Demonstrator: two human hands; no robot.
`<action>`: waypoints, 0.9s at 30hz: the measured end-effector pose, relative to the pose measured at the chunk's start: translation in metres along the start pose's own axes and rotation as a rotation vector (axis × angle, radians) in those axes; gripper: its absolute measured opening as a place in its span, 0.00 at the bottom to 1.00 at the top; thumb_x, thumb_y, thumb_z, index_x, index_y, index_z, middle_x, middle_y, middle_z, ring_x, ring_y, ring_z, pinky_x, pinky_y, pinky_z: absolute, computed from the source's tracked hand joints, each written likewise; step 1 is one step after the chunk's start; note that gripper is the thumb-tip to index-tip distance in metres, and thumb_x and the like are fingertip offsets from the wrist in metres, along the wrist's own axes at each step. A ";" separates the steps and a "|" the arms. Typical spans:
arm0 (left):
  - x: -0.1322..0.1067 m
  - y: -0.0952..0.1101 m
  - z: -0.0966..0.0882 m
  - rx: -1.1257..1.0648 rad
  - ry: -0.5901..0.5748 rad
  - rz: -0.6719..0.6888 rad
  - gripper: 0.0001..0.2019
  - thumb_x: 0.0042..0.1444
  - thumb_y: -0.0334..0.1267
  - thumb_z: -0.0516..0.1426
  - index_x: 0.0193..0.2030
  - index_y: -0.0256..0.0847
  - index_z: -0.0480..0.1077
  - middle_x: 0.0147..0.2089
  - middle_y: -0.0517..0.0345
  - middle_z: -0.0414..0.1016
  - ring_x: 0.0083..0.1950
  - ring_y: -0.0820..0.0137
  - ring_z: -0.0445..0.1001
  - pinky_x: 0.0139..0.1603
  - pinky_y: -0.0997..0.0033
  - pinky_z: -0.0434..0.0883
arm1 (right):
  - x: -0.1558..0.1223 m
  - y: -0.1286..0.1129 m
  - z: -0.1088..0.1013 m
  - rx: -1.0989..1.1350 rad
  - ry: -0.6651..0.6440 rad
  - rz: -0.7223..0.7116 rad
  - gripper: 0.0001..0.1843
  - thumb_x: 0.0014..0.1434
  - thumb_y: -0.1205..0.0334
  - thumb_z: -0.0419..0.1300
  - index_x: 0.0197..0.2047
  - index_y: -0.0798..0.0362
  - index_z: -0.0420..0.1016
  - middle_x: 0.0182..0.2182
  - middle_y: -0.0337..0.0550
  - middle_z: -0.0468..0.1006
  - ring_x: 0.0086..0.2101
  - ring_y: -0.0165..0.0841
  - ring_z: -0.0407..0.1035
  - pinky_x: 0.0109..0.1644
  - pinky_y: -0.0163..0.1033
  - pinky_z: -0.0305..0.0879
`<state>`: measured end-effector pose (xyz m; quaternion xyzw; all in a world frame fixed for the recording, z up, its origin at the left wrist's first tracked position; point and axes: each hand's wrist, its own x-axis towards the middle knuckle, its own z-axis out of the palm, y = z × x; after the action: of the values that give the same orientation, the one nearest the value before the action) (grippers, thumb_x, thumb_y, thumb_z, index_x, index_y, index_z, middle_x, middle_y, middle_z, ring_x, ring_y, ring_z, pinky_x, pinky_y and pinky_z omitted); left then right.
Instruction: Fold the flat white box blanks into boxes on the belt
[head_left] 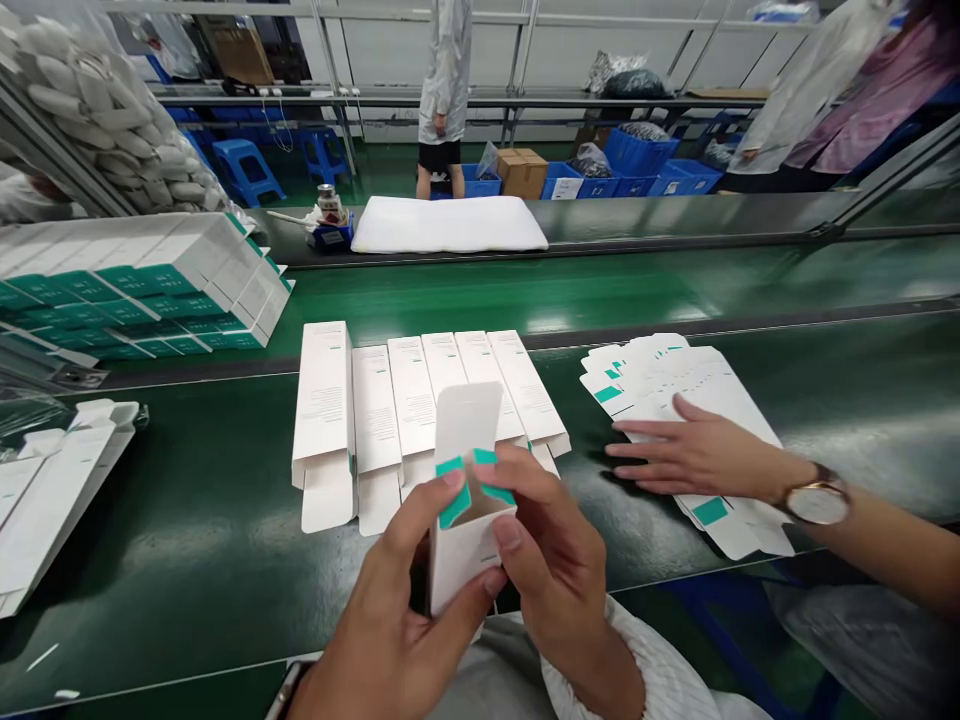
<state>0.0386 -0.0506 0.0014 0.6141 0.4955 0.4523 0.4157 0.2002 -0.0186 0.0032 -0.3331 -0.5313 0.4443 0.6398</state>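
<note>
My left hand (397, 590) and my right hand (547, 530) both grip a small white carton (465, 560) at the middle of the view. It stands open at the top, with a white flap (466, 425) raised and teal inner faces showing. Just beyond my hands lies a row of white cartons (427, 410), side by side on the green belt with their end flaps loose. To the right, a co-worker's hand (694, 450) with a wristwatch rests on a fanned pile of flat white carton blanks (675, 385).
Stacked white-and-teal boxes (142, 285) sit on a green conveyor belt (480, 305) at the left. More white cartons (52, 490) lie at the lower left. Beyond the belt are a white cushion (448, 225), blue crates (637, 165), and standing people in white coats.
</note>
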 end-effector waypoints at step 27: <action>0.020 0.031 -0.021 -0.164 -0.116 -0.255 0.38 0.66 0.46 0.73 0.72 0.62 0.53 0.49 0.64 0.87 0.38 0.69 0.86 0.39 0.72 0.82 | 0.023 -0.021 -0.009 0.171 -0.067 0.273 0.12 0.73 0.63 0.73 0.55 0.36 0.92 0.53 0.38 0.93 0.56 0.41 0.87 0.58 0.44 0.88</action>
<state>0.0275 -0.0344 0.0388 0.5354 0.5060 0.3988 0.5462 0.2140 -0.0054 0.0289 -0.3316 -0.4622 0.5816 0.5815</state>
